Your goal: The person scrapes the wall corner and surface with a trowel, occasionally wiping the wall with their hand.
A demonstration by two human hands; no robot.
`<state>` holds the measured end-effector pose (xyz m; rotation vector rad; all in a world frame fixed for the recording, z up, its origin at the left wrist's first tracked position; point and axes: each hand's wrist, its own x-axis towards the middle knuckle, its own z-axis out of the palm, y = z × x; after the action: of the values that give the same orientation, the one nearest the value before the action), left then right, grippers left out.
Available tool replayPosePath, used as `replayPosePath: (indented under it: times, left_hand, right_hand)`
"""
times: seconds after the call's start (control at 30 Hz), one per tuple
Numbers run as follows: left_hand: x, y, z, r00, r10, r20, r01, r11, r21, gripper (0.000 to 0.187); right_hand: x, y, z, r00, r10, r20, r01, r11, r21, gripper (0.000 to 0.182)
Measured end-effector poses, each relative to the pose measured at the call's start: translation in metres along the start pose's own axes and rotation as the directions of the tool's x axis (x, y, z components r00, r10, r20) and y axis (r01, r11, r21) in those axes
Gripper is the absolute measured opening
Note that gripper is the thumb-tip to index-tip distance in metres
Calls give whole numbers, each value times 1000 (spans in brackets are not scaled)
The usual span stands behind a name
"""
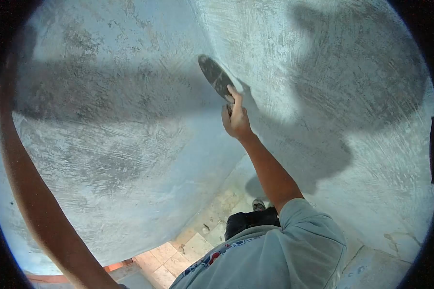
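Observation:
My right hand (236,117) is closed around the handle of a dark, oval-ended trowel (214,74). One finger reaches along the tool's near end. The blade lies close to the rough, streaked plaster wall (125,149), near the corner where two wall faces meet. At the far left my left arm reaches up along the wall, and the hand at its end is lost in the dark edge of the view, so its fingers cannot be made out.
Dark shadows fall across the right wall face (371,96). Below is a tiled floor (178,262) with small lumps on it. My shoe (258,205) shows near the wall's foot. A reddish strip (118,265) runs along the lower left edge.

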<state>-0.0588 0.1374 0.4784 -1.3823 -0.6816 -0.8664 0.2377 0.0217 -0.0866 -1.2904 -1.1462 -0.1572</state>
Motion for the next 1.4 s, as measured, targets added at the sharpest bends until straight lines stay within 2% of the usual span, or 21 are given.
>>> replayPosePath:
  times: [0.07, 0.1, 0.2, 0.27, 0.3, 0.33, 0.4, 0.43, 0.53, 0.57, 0.67, 0.77, 0.8, 0.83, 0.93, 0.97, 1.03, 1.1, 1.17, 1.27, 1.4]
  left_hand:
    - [0, 3, -7, 999, -15, 32, 16, 999, -30, 74]
    - [0, 2, -6, 1000, 2, 19, -2, 1000, -4, 74]
    - [-2, -5, 1, 1000, 4, 13, -4, 999, -39, 76]
    - [-4, -9, 1, 1000, -2, 19, 3, 1000, -18, 79]
    - [-7, -11, 2, 999, -7, 31, 8, 1000, -10, 80]
    - [-8, -13, 4, 999, -10, 39, 11, 1000, -5, 82]
    - [-10, -17, 11, 998, -27, 58, 27, 1000, 7, 85]
    - [-12, -20, 14, 997, -36, 70, 35, 999, 16, 87]
    - [-17, -35, 37, 984, -112, 139, 102, 992, 72, 92]
    - [-18, -41, 47, 972, -149, 184, 131, 986, 106, 93]
    - [-24, -46, 63, 914, -260, 313, 205, 959, 197, 99]
    - [-12, -34, 41, 996, -65, 55, 65, 998, -6, 85]
    - [-7, -26, 33, 999, -5, -41, 2, 998, -67, 82]
    - [-4, -18, 27, 989, 48, -140, -65, 990, -122, 79]
    - [-9, -3, -5, 997, -53, -51, 37, 961, -276, 79]
    - [-9, -3, -5, 997, -62, -39, 50, 966, -255, 79]
    - [-9, -4, -2, 998, -62, -28, 55, 977, -204, 79]
    - [-10, -5, -1, 998, -65, -20, 61, 984, -167, 78]
    - [-10, -4, -1, 998, -66, -10, 64, 987, -148, 78]
    - [-9, -4, -3, 998, -69, 7, 69, 987, -147, 77]
    - [-6, -3, -3, 996, -86, -12, 83, 987, -136, 76]
  right_hand:
    - [12, -30, -12, 955, 264, 135, -274, 959, 69, 67]
    - [12, -38, -15, 930, 322, 179, -341, 935, 93, 66]
    - [-11, -31, 2, 994, 111, 11, -111, 968, 225, 59]
    - [-14, -27, -2, 994, 112, 20, -110, 900, 421, 55]
    - [-11, -24, -6, 965, 247, 91, -262, 870, 418, 52]
    - [0, -35, -12, 956, 275, 102, -292, 870, 398, 54]
    - [34, -63, -28, 939, 324, 114, -343, 872, 351, 58]
    - [46, -63, -22, 964, 265, 33, -258, 892, 371, 67]
    - [56, -68, -34, 949, 291, 118, -313, 835, 452, 74]
    - [49, -57, -29, 967, 238, 90, -251, 839, 482, 78]
    - [27, -78, -32, 896, 375, 237, -443, 794, 417, 83]
    - [61, -111, -33, 861, 432, 270, -508, 689, 517, 85]
    - [82, -132, -40, 817, 488, 305, -572, 629, 526, 86]
    - [100, -141, -39, 840, 468, 275, -535, 629, 564, 88]
    - [110, -164, -38, 829, 491, 269, -547, 606, 577, 90]
    - [97, -159, -32, 825, 486, 286, -553, 597, 581, 92]
    - [38, -120, 8, 904, 378, 202, -425, 730, 536, 92]
    - [34, -121, 13, 896, 384, 223, -442, 719, 536, 88]
    - [60, -180, -9, 786, 514, 343, -609, 548, 573, 81]
    - [115, -186, -6, 802, 544, 245, -540, 487, 686, 80]
    - [106, -188, 12, 764, 556, 328, -573, 349, 742, 83]
